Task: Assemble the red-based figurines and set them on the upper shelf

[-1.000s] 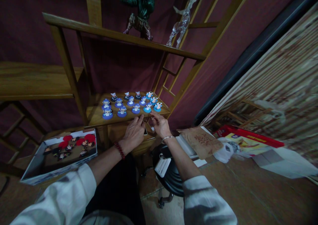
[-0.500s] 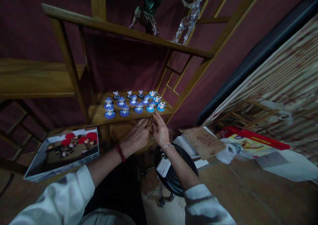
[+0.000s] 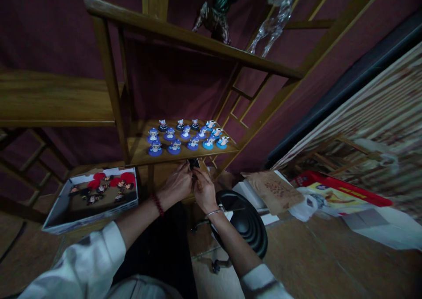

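My left hand (image 3: 178, 182) and my right hand (image 3: 203, 188) are close together just below the front edge of a wooden shelf (image 3: 138, 157). The fingers of both are closed around a small dark flat object (image 3: 194, 163), whose kind I cannot make out. Part of it is hidden by the fingers. Above, on the shelf, several small figurines stand in rows: purple-based ones (image 3: 174, 146), light-blue-based ones (image 3: 222, 141) and dark-based ones (image 3: 180, 124) at the back.
At the left a shallow box (image 3: 95, 211) holds several red and black figurines (image 3: 120, 184). A black round stool (image 3: 245, 224) stands below my right forearm. To the right lie a brown paper bag (image 3: 273, 191), a white plastic bag (image 3: 305, 206) and a red package (image 3: 349, 193). A glass animal (image 3: 275, 22) stands overhead.
The view has shifted, so the shelf appears farther right. Both hands have drawn closer together, and the dark object now shows between their fingers. The figurines on the shelf look unmoved.
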The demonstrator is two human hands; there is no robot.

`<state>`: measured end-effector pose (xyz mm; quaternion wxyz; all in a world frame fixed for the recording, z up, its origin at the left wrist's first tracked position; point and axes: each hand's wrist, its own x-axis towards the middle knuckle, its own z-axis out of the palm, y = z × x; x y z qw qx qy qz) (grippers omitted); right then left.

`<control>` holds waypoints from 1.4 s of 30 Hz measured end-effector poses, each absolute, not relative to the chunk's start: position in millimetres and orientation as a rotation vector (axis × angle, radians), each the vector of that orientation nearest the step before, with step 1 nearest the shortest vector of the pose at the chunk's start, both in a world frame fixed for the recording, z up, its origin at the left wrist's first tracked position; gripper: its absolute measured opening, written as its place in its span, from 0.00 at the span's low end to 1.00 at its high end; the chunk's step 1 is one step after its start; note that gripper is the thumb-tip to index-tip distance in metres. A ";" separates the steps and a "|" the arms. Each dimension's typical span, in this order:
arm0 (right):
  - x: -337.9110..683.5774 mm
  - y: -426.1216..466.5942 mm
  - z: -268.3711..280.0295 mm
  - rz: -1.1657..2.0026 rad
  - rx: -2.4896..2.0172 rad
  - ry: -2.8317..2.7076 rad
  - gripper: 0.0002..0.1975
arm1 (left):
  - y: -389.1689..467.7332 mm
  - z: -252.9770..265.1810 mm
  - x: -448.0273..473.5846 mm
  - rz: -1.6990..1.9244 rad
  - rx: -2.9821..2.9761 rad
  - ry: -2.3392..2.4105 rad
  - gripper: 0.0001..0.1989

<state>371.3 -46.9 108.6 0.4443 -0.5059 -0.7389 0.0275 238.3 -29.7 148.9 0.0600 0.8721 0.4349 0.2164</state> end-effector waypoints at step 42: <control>196.4 -73.1 14.5 0.704 -1.194 -1.957 0.16 | -21.5 48.4 24.0 -0.189 1.881 2.086 0.20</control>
